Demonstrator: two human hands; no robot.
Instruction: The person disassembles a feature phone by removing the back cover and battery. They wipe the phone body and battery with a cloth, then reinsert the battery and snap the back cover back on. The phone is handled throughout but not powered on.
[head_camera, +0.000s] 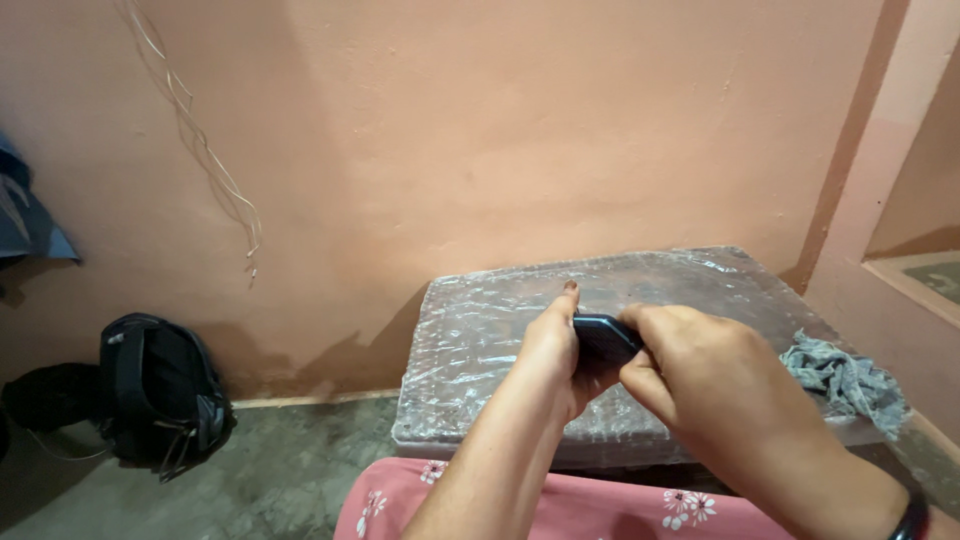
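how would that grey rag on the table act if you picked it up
The grey rag lies crumpled in soft folds, so it would likely hang floppy. It looks thin and light, unlikely to roll. On the plastic-wrapped table it may slide easily.

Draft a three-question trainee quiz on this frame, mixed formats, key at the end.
1. True or false: the left hand and the right hand both grip the small dark object.
2. Multiple choice: the grey rag lies
A. on the floor beside the black backpack
B. on the right part of the plastic-wrapped table
C. under the left hand
3. Fill in: the backpack stands on the floor against the ____.

Key
1. True: both hands close on it above the table.
2. B
3. wall
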